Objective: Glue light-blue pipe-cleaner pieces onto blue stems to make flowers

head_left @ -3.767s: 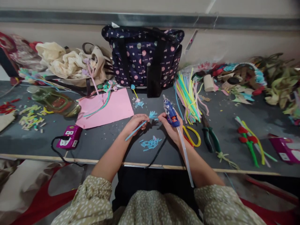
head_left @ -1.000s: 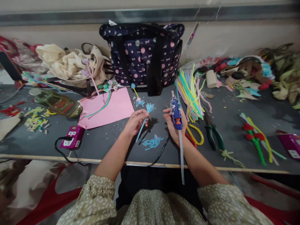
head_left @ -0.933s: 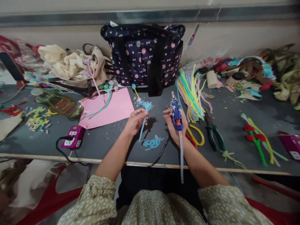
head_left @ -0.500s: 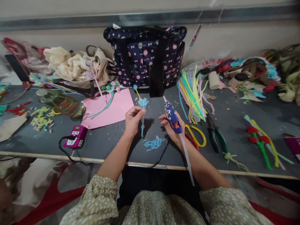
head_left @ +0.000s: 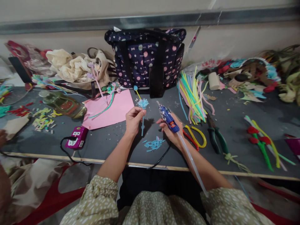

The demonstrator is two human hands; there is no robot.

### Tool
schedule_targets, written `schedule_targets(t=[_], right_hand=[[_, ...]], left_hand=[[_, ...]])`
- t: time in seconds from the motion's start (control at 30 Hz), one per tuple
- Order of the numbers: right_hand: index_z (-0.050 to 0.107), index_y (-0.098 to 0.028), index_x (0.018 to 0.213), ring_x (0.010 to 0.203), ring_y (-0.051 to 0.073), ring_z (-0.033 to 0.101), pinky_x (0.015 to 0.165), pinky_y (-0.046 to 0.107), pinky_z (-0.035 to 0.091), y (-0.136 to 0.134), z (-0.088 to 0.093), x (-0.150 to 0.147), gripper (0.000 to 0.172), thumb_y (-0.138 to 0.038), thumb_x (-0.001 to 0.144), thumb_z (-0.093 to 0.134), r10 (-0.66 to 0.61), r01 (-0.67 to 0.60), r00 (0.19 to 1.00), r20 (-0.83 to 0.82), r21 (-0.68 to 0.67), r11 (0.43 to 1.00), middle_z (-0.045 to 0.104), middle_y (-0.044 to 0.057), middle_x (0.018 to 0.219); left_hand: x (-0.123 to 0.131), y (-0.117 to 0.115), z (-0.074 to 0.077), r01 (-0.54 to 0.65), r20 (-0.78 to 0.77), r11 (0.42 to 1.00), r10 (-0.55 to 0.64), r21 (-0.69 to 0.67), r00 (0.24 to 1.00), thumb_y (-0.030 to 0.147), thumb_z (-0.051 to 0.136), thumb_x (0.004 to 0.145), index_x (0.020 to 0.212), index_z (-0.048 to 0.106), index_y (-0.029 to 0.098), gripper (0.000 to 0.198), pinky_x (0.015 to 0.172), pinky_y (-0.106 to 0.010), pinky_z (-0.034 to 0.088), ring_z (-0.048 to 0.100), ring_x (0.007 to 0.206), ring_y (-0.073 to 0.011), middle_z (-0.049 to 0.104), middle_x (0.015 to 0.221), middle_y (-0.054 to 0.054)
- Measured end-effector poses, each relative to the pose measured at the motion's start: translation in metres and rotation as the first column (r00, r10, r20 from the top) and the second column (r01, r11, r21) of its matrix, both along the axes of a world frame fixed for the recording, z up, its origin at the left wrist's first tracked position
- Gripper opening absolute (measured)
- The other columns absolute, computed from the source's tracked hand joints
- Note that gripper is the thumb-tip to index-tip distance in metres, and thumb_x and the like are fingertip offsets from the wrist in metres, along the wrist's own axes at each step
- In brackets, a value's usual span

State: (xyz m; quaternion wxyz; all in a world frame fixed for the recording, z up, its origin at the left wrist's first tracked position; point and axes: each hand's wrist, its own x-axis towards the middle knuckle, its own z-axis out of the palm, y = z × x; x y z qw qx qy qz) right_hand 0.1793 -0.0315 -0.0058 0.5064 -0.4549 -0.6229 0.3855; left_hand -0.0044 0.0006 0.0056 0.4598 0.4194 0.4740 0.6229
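Pinched between thumb and fingers, a blue pipe-cleaner flower (head_left: 143, 103) stands upright in my left hand (head_left: 134, 120), its thin stem hanging below the grip. My right hand (head_left: 172, 132) is closed around a blue hot glue gun (head_left: 168, 117); a long clear glue stick (head_left: 191, 159) trails from its back over my forearm. The gun's nozzle points up and to the left, apart from the flower. Between my wrists lies a small heap of cut blue pieces (head_left: 153, 144) on the grey table (head_left: 112, 140).
Scissors (head_left: 198, 137), pliers (head_left: 217, 137) and a bundle of pipe cleaners (head_left: 192, 97) lie to the right. Leftward are pink paper (head_left: 110, 111), a bottle (head_left: 64, 104) and a purple power socket (head_left: 77, 137). A bag (head_left: 145, 59) with a phone (head_left: 156, 82) stands behind. Another person's hand (head_left: 2, 137) shows far left.
The glue gun has shifted left and slightly down, tilting further, its nozzle closer to the flower. My left hand stays nearly still. Another person's hand has come in at the left edge.
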Motion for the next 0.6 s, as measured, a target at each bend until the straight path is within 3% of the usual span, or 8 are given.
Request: schedule_targets(t=[0.13, 0.3, 0.43, 0.6], right_hand=[[0.062, -0.023, 0.094, 0.062, 0.013, 0.064, 0.055, 0.025, 0.052, 0.001, -0.001, 0.000, 0.024, -0.044, 0.084, 0.069, -0.039, 0.039, 0.999, 0.002, 0.006, 0.999, 0.071, 0.002, 0.087], [0.061, -0.023, 0.095, 0.063, 0.013, 0.065, 0.057, 0.025, 0.052, 0.001, -0.003, 0.000, 0.024, -0.044, 0.084, 0.069, -0.053, 0.053, 0.999, -0.003, 0.009, 0.999, 0.071, 0.001, 0.087], [0.061, -0.023, 0.095, 0.065, 0.013, 0.066, 0.057, 0.024, 0.052, 0.001, -0.005, -0.001, 0.026, -0.045, 0.084, 0.069, -0.054, 0.054, 0.999, 0.003, -0.010, 0.998, 0.072, 0.002, 0.087], [0.062, -0.024, 0.098, 0.066, 0.014, 0.066, 0.059, 0.026, 0.053, 0.001, -0.005, 0.000, 0.027, -0.046, 0.085, 0.068, -0.050, 0.050, 0.999, 0.005, -0.007, 0.999, 0.072, 0.003, 0.089]], left_hand=[[0.000, -0.007, 0.003, -0.171, -0.211, 0.964, 0.213, 0.201, 0.954, 0.032, 0.073, 0.078, 0.070, 0.063, 0.021, 0.016, 0.058, -0.024, 0.040, 0.049, 0.061, -0.0115, 0.055, 0.069, 0.001], [-0.005, -0.010, 0.002, -0.196, -0.336, 0.869, 0.371, 0.455, 0.866, 0.028, 0.071, 0.082, 0.070, 0.064, 0.021, 0.015, 0.064, -0.027, 0.042, 0.050, 0.064, -0.0130, 0.054, 0.066, 0.001], [-0.007, -0.005, -0.006, -0.149, -0.362, 0.815, 0.402, 0.560, 0.841, 0.030, 0.071, 0.083, 0.071, 0.064, 0.019, 0.017, 0.058, -0.025, 0.040, 0.051, 0.062, -0.0122, 0.058, 0.068, -0.001], [-0.008, -0.003, -0.010, -0.122, -0.348, 0.827, 0.359, 0.549, 0.866, 0.027, 0.070, 0.084, 0.077, 0.067, 0.020, 0.010, 0.057, -0.024, 0.043, 0.055, 0.066, -0.0120, 0.062, 0.076, -0.002]])
